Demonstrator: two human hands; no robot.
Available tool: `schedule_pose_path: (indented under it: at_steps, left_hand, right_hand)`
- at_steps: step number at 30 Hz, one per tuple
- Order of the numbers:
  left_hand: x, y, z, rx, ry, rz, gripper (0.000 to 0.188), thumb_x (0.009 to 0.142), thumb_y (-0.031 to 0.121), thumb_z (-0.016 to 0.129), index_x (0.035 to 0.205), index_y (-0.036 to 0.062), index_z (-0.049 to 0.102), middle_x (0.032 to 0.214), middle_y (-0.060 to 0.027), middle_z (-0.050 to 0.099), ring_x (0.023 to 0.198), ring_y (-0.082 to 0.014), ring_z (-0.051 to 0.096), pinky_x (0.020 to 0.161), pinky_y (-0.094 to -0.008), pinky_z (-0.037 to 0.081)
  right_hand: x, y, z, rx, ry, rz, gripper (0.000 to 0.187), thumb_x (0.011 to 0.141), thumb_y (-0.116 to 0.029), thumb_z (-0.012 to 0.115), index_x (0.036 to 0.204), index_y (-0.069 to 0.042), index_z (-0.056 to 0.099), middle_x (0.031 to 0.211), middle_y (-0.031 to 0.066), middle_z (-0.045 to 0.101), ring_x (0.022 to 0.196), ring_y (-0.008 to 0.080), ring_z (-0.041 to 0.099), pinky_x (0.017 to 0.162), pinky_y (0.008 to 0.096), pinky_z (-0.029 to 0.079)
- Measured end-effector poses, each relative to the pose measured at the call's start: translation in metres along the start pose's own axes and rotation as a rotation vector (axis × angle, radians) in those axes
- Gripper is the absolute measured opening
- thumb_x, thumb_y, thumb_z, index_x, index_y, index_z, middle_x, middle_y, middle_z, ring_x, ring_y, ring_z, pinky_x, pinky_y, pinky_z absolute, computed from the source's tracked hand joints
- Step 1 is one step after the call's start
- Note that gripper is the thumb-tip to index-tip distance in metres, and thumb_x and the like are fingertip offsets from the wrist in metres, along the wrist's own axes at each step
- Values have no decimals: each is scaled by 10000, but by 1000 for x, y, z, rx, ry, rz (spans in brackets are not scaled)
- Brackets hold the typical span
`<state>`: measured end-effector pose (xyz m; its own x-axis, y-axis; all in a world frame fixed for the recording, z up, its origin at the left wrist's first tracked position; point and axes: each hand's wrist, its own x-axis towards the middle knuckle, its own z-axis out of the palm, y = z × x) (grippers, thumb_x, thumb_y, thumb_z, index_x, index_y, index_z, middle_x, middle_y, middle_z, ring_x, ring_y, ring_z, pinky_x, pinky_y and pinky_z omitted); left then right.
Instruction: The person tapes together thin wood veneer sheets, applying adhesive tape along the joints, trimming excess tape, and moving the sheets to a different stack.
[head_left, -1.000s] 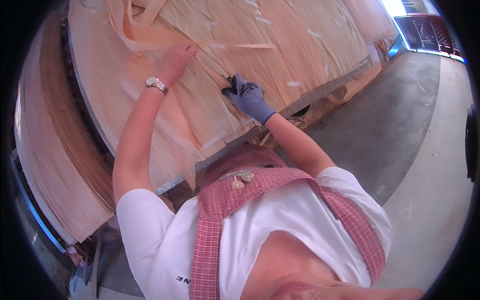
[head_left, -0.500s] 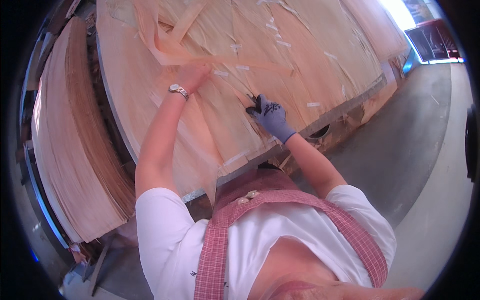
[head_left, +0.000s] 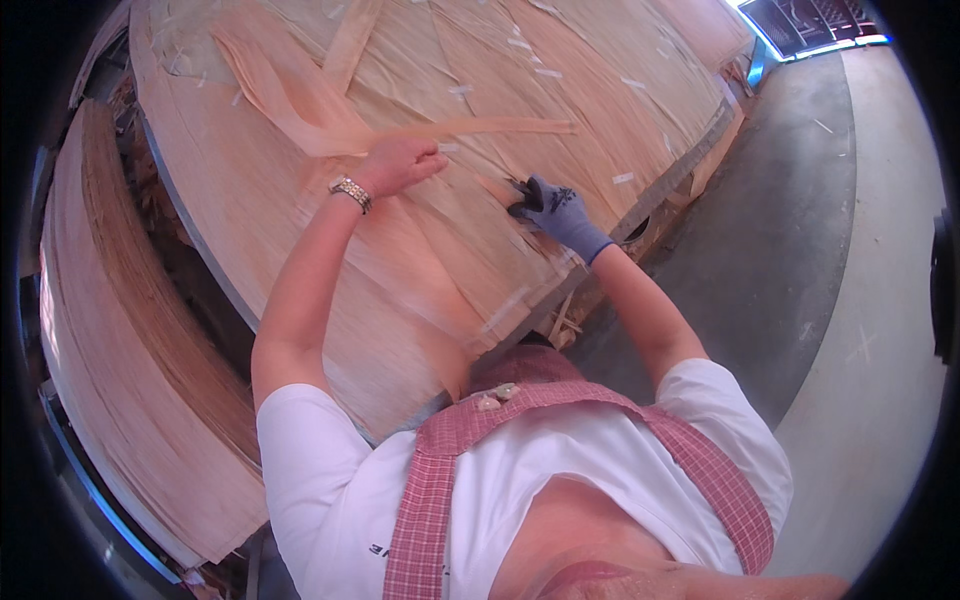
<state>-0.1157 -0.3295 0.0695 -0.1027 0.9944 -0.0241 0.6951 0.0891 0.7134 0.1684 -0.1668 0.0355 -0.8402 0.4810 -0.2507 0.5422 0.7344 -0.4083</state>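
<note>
Thin sheets of pale wood veneer (head_left: pixel 560 80) cover a broad stack before me, joined in places by small white tape pieces. My left hand (head_left: pixel 400 166), bare with a wristwatch (head_left: pixel 351 192), is closed low over the sheets. Its fingers are curled, and what they grip, if anything, is hidden. Beside it lies a loose, twisted veneer strip (head_left: pixel 275 100), one narrow end reaching right past the hand. My right hand (head_left: pixel 560 213) wears a grey-blue glove with black fingertips. It is closed near the stack's right edge, around something dark and too small to name.
A second veneer stack (head_left: pixel 130 330) with layered edges stands at the left, across a dark gap. Along the right runs a grey floor (head_left: pixel 770 210) with a paler band. Broken wood scraps (head_left: pixel 565 325) poke out below the near edge. A dark slatted object (head_left: pixel 805 20) stands far right.
The view has shifted, so the stack sits further left and lower. My left hand has turned, its curled fingers now pointing right. The veneer below it has shifted toward me. My right hand stays closed.
</note>
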Motion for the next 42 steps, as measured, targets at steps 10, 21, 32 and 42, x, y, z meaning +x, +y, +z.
schedule_pose_path:
  at_steps: [10, 21, 32, 42]
  left_hand:
    - [-11, -9, -11, 529, -165, 112, 183, 828, 204, 612, 714, 65, 645, 771, -144, 623, 808, -320, 623, 746, -433, 488]
    - [-67, 30, -39, 847, -209, -75, 581, 746, 244, 752, 1299, 125, 620, 1158, -85, 636, 1137, -276, 563, 827, -487, 478]
    - [-265, -34, -93, 899, 101, -584, 196, 842, 106, 583, 945, 104, 750, 920, -186, 704, 894, -385, 667, 763, -494, 542]
    - [-676, 50, 50, 508, 364, -1900, 436, 876, 326, 620, 1194, 31, 665, 1109, -260, 666, 1065, -411, 628, 888, -468, 523]
  right_hand:
    - [6, 2, 6, 40, 37, -26, 533, 830, -578, 692, 1025, -98, 566, 902, 202, 692, 877, 403, 674, 732, 494, 501]
    - [0, 5, 0, -7, 37, -2, 534, 838, -581, 690, 1040, -106, 551, 906, 191, 698, 861, 397, 676, 713, 488, 500]
    - [6, 15, 7, -6, 65, -46, 549, 818, -599, 701, 1044, -116, 572, 906, 186, 700, 863, 403, 672, 717, 495, 501]
    - [2, 9, -2, 110, 45, -118, 567, 824, -609, 696, 1026, -89, 592, 926, 159, 695, 851, 368, 656, 755, 458, 491]
